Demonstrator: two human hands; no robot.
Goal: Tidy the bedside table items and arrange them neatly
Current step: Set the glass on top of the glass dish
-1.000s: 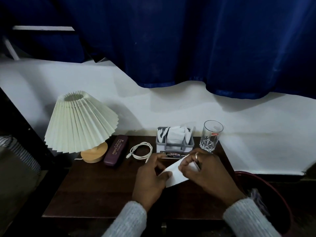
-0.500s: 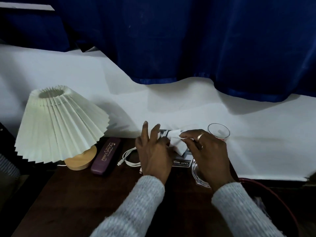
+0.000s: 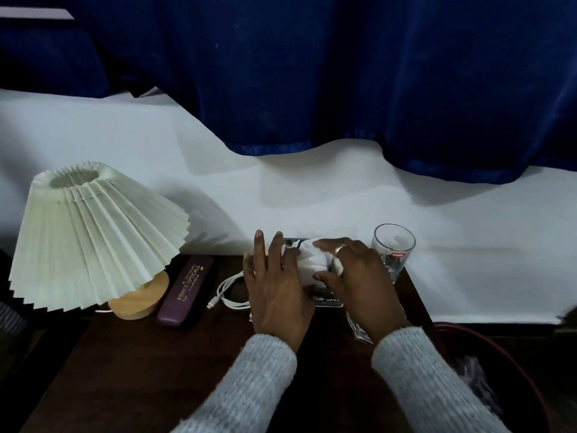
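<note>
Tucking tissue into holder
R hand [image 3: 356,276] fingers pinch white folded tissue [image 3: 312,260] at 12 o'clock over grey holder [image 3: 326,300]; L hand [image 3: 274,289] fingers spread, steadying beside it.

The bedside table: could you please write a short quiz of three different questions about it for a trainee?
1. True or false: the glass lies on its side.
2. Which thing lies between the lamp and the white cable?
A. a spectacle case
B. a book
C. a phone
3. Fill in: both hands press white paper into the grey ____.

Key
1. False. It stands upright at the back right corner of the table, beside the right hand.
2. A. The purple spectacle case lies there.
3. Holder. The left hand is spread flat, fingers open; the holder is mostly hidden under the hands.
</note>
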